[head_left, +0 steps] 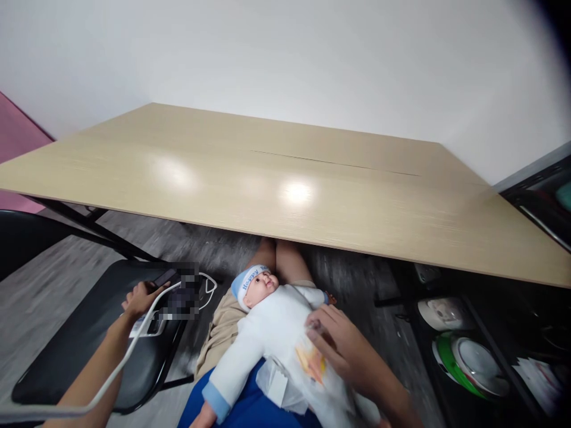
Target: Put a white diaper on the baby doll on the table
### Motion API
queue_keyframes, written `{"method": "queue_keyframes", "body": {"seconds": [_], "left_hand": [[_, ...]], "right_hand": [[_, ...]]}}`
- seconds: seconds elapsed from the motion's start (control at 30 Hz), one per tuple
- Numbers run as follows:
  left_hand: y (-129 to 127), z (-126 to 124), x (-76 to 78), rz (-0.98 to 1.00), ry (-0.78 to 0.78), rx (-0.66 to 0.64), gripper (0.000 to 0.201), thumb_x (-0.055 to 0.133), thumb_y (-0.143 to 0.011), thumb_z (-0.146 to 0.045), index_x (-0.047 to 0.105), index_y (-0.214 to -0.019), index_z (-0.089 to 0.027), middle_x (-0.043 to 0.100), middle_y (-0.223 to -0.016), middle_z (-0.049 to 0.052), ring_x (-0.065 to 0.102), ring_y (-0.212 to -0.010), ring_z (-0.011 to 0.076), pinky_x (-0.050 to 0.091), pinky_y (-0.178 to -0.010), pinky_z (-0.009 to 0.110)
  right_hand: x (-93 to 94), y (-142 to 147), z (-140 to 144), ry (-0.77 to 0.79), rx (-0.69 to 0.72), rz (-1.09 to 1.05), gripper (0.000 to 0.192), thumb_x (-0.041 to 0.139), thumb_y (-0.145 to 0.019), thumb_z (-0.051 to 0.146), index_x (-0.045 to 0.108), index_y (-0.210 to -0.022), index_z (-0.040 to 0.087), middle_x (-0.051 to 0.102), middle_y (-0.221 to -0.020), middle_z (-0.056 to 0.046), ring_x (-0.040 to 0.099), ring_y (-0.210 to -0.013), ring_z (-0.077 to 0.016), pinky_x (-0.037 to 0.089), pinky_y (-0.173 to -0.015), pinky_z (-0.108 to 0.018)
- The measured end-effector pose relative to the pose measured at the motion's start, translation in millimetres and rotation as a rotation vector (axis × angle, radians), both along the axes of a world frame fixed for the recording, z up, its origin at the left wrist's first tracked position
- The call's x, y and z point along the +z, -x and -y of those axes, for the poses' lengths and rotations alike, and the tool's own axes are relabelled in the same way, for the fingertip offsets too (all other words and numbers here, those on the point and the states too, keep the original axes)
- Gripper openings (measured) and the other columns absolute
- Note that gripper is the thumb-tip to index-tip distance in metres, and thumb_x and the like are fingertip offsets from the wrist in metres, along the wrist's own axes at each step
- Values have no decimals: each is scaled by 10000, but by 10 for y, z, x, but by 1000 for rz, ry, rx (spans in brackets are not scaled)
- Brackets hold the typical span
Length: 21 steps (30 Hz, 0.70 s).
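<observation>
On my lap lies a baby doll (263, 327) in a white outfit with blue cuffs and a blue-and-white cap lettered "Happy". My right hand (341, 345) curves over the doll's belly, its fingers bent and slightly blurred, beside an orange-yellow print. Off to the left, my left hand (140, 299) is closed round a dark, flat, phone-like device (166, 277) above the black chair seat (84, 333). Part of what is beside it is pixelated. A white cable (134, 356) passes over my left forearm. Against the doll's lower side rests a clear plastic bag (279, 386) with a white piece in it.
A wood-top table (250, 184) spans the view ahead, its front edge over my knees. To the right, a dark shelf holds a green-rimmed round container (468, 365) and a white round item (446, 313). A white wall (285, 59) stands behind the table.
</observation>
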State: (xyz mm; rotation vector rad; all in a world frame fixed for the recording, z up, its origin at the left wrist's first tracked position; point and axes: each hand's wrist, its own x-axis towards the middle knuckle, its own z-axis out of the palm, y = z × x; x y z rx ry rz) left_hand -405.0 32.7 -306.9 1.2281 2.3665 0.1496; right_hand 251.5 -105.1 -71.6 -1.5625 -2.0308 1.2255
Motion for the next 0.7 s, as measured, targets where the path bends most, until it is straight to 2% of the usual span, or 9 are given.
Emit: {"method": "queue_keyframes", "body": {"seconds": [0.07,0.13,0.23,0.33,0.43,0.57,0.63,0.7], "left_hand": [[25,0,-38,-13,-2,17,1112,388,-735,-1021,594,-1356,-122,497,-1573,291,442,-1507,579,358,-1199,711],[46,1,-76,8,1,13,1141,271,-761,-1031,572,-1381,-121,456,-1617,307,381,-1551,612,329,-1190,748],[40,-1,-96,25,-39,21,1263,132,-725,-1077,580,-1392,-103,467,-1605,344,345,-1572,642,317,-1143,787],[-11,-10,-40,-23,-72,39,1334,109,-725,-1082,611,-1409,-53,506,-1558,364,397,-1557,616,338,-1141,756],[-80,5,62,-44,-14,33,1204,172,-840,-986,609,-1463,-52,519,-1550,337,443,-1529,593,365,-1174,731],[-243,170,174,-116,-35,61,996,327,-898,-826,597,-1470,-56,479,-1564,329,423,-1520,579,385,-1224,723],[-434,332,258,-146,-86,31,916,315,-918,-777,597,-1454,-90,488,-1569,299,435,-1523,517,371,-1274,685],[-744,534,417,-93,-158,-56,800,287,-941,-752,660,-1318,-154,623,-1439,221,570,-1399,409,422,-1284,574]], "right_hand": [[0,-220,82,80,-39,34,564,341,-1137,601,667,-1002,161,673,-1043,-63,553,-1027,-136,401,-984,-277],[-11,-466,197,155,-84,38,682,298,-1111,705,620,-893,145,666,-949,-59,559,-944,-126,405,-937,-264],[-52,-762,375,310,-170,2,813,247,-1057,824,691,-919,157,693,-927,-65,607,-902,-128,438,-857,-241],[-107,-847,499,497,-206,-79,877,221,-1044,847,743,-898,157,717,-864,-75,655,-840,-129,469,-818,-233],[-165,-770,550,624,-170,-163,866,205,-1048,836,692,-832,152,691,-713,-88,658,-698,-147,483,-792,-264],[-217,-672,560,547,-133,-83,709,375,-1051,793,625,-846,163,642,-653,-36,585,-634,-113,440,-752,-236],[-225,-660,565,497,-119,-9,676,447,-1041,774,637,-867,149,660,-711,-27,590,-694,-102,404,-753,-217],[-227,-655,577,457,-118,52,676,479,-1031,775,661,-884,140,691,-802,-33,598,-776,-105,361,-757,-212]]}}
